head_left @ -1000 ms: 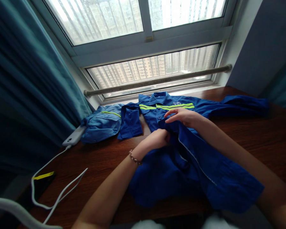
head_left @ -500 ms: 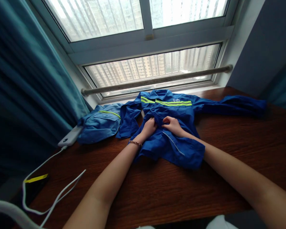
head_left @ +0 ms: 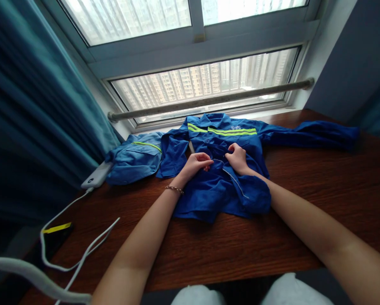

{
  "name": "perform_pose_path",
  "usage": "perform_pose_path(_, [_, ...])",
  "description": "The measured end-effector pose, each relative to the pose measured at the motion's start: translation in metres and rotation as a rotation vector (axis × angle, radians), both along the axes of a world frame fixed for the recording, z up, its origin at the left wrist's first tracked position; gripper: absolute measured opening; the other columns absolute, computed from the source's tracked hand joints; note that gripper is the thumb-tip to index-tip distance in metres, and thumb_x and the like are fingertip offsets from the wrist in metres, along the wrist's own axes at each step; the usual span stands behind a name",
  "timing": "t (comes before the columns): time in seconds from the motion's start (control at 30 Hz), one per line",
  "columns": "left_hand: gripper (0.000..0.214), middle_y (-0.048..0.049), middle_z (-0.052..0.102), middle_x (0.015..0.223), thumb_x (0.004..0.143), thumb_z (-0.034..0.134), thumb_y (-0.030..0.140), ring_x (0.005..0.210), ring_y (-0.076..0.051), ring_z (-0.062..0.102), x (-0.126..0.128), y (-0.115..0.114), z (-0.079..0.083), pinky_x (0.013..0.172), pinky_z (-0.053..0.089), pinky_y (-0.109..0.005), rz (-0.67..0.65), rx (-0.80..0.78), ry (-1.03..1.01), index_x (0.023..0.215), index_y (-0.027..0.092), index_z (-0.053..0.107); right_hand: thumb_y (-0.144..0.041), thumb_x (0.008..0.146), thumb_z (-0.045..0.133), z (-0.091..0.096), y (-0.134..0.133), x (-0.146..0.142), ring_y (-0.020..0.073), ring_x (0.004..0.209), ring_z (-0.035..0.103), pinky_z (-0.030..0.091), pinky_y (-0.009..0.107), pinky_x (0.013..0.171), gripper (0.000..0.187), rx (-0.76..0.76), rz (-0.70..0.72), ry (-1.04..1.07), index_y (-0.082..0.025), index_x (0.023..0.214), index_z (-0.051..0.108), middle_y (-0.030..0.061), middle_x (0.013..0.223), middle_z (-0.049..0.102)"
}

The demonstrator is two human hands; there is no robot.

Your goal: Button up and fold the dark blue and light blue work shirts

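Observation:
A blue work jacket (head_left: 202, 197) with yellow-green reflective stripes lies spread on the table, its collar toward the window. Over its front, my left hand (head_left: 196, 164) is closed in a pinch; whatever sits between thumb and finger is too small to make out. My right hand (head_left: 237, 158) grips a bunched fold of the jacket's front, fingers curled into the cloth. Between and below the hands a pale line (head_left: 236, 182), like a stitched edge, runs down a turned-back flap. One sleeve (head_left: 323, 134) stretches far right; the other sleeve (head_left: 174, 153) is folded at the left.
A lighter blue folded garment (head_left: 134, 163) lies left of the jacket, beside a white phone-like device (head_left: 97, 175) with a white cable (head_left: 66, 207). A dark object with a yellow strip (head_left: 57, 228) is at lower left. A metal bar (head_left: 209, 101) crosses the window behind the table (head_left: 304, 186).
My left hand has come out of the cloth and now pinches above it. My right hand has moved slightly up and right, pulling the fold. The jacket's lower front lies flatter.

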State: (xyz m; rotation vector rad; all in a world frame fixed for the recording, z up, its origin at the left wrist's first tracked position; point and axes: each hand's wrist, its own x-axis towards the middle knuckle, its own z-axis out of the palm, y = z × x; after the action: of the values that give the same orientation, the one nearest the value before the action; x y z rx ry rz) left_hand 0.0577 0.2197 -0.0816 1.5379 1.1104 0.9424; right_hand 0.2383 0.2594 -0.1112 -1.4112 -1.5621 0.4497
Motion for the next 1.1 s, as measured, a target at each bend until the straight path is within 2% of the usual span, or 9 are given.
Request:
perform_pose_path(0.07, [0.029, 0.0007, 0.057, 0.055, 0.059, 0.069, 0.036, 0.048, -0.009, 0.05, 0.0, -0.001, 0.002, 0.05, 0.041, -0.022, -0.011, -0.021, -0.042, 0.073, 0.012, 0.059, -0.014, 0.059, 0.049, 0.003, -0.004, -0.002, 0.0171, 0.069, 0.053, 0.039, 0.028, 0.069, 0.014, 0.038, -0.017, -0.041, -0.018, 0.073, 0.053, 0.0032, 0.071, 0.058])
perform_pose_path(0.17, [0.03, -0.002, 0.062, 0.062, 0.057, 0.07, 0.032, 0.055, -0.01, 0.054, 0.002, 0.0, -0.005, 0.056, 0.044, -0.023, -0.048, -0.015, -0.03, 0.077, 0.011, 0.063, -0.015, 0.059, 0.051, 0.007, -0.011, -0.01, 0.0152, 0.07, 0.053, 0.04, 0.026, 0.069, 0.014, 0.025, 0.188, 0.029, -0.018, 0.073, 0.054, 0.0008, 0.071, 0.057])
perform_pose_path(0.27, [0.028, -0.0025, 0.063, 0.065, 0.055, 0.071, 0.029, 0.06, -0.012, 0.056, 0.004, 0.003, -0.014, 0.059, 0.044, -0.023, -0.032, -0.014, -0.004, 0.076, 0.011, 0.063, -0.023, 0.059, 0.058, 0.01, -0.017, -0.017, 0.0132, 0.068, 0.053, 0.041, 0.024, 0.065, 0.014, -0.116, 0.435, 0.239, -0.017, 0.07, 0.054, -0.0011, 0.07, 0.056])
perform_pose_path(0.37, [0.028, -0.0026, 0.063, 0.066, 0.056, 0.071, 0.027, 0.061, -0.012, 0.057, 0.002, 0.003, -0.015, 0.06, 0.044, -0.023, -0.014, -0.071, -0.032, 0.076, 0.011, 0.063, -0.028, 0.056, 0.065, 0.013, -0.02, -0.018, 0.0114, 0.065, 0.052, 0.041, 0.023, 0.063, 0.021, -0.255, 0.577, 0.418, -0.015, 0.069, 0.055, -0.0015, 0.069, 0.057])
perform_pose_path(0.53, [0.035, -0.0053, 0.065, 0.069, 0.05, 0.075, 0.024, 0.061, -0.013, 0.059, -0.003, 0.001, -0.008, 0.059, 0.045, -0.024, 0.008, -0.208, -0.062, 0.079, 0.01, 0.063, -0.027, 0.054, 0.069, 0.011, -0.018, -0.014, 0.0107, 0.065, 0.054, 0.042, 0.023, 0.065, 0.025, -0.319, 0.63, 0.544, -0.014, 0.073, 0.06, -0.0005, 0.071, 0.061])
perform_pose_path(0.7, [0.034, -0.0043, 0.064, 0.059, 0.045, 0.078, 0.023, 0.057, -0.016, 0.06, 0.004, 0.002, -0.01, 0.057, 0.047, -0.027, 0.148, -0.203, -0.103, 0.071, 0.01, 0.06, -0.023, 0.055, 0.069, 0.005, -0.01, -0.009, 0.0099, 0.061, 0.055, 0.044, 0.022, 0.061, 0.021, -0.409, 0.645, 0.663, -0.013, 0.072, 0.062, -0.0002, 0.069, 0.062])
perform_pose_path(0.8, [0.033, -0.0039, 0.062, 0.056, 0.044, 0.079, 0.023, 0.056, -0.016, 0.061, 0.01, 0.001, -0.009, 0.059, 0.049, -0.028, 0.238, -0.171, -0.16, 0.066, 0.01, 0.059, -0.02, 0.055, 0.07, 0.006, -0.006, -0.003, 0.0098, 0.057, 0.056, 0.045, 0.022, 0.057, 0.024, -0.518, 0.67, 0.752, -0.014, 0.076, 0.062, -0.0008, 0.065, 0.062])
perform_pose_path(0.93, [0.035, -0.0047, 0.064, 0.063, 0.045, 0.078, 0.024, 0.058, -0.015, 0.061, 0.014, -0.005, -0.001, 0.063, 0.05, -0.028, 0.291, -0.104, -0.23, 0.072, 0.009, 0.062, -0.016, 0.059, 0.067, 0.01, -0.003, 0.004, 0.0109, 0.055, 0.058, 0.048, 0.022, 0.056, 0.029, -0.651, 0.747, 0.869, -0.017, 0.087, 0.06, -0.0002, 0.067, 0.064])
perform_pose_path(1.1, [0.037, -0.0062, 0.066, 0.074, 0.051, 0.075, 0.028, 0.066, -0.015, 0.061, 0.018, -0.013, 0.01, 0.068, 0.05, -0.028, 0.353, 0.004, -0.25, 0.082, 0.01, 0.065, -0.012, 0.059, 0.064, 0.014, -0.005, 0.007, 0.0106, 0.062, 0.061, 0.049, 0.022, 0.062, 0.031, -0.643, 0.809, 0.971, -0.02, 0.089, 0.058, -0.001, 0.078, 0.066])
